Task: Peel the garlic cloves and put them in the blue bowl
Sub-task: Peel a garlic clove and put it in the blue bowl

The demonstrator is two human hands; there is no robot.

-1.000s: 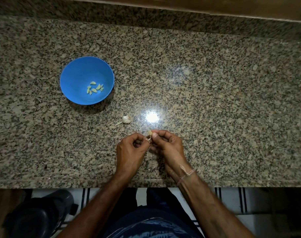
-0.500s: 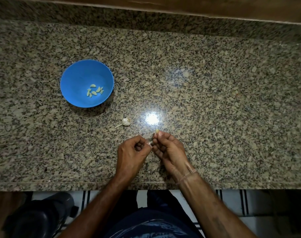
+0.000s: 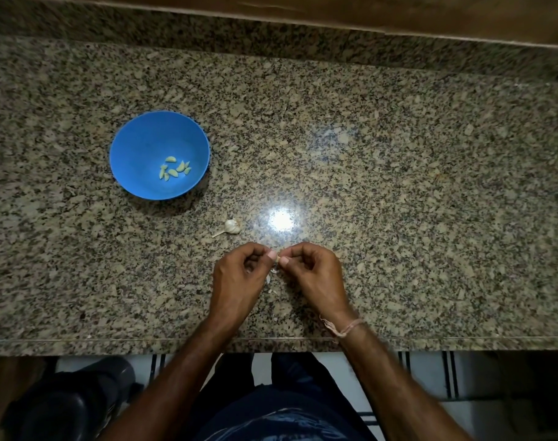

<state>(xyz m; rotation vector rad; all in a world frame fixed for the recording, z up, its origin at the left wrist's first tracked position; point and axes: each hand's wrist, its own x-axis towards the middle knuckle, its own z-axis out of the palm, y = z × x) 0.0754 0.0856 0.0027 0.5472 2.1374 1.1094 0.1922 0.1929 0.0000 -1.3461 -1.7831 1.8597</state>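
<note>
1. Two bare hands meet over the near part of a speckled granite table, both working on a single garlic clove held between them.
2. The left hand has its fingers curled, thumb and forefinger pinching the clove from the left side.
3. The right hand mirrors it, fingers curled in, thumb and forefinger tips closed on the same clove from the right; a thin thread bracelet circles that wrist.
4. The clove itself is mostly hidden by the fingertips; only a small pale sliver shows, and whether it is peeled cannot be told.
5. Bits of white papery garlic skin lie on the table just below the fingertips, between the two hands.
6. A small garlic bulb with its stem pointing down-left rests on the table just beyond the left hand, near a bright light reflection.
7. The blue bowl sits farther back and to the left, well apart from the hands.
8. Several peeled garlic cloves, pale yellow-green, are clustered at the bottom of the bowl.
9. A dark object stands on the floor below the table's near edge, at lower left.
</note>
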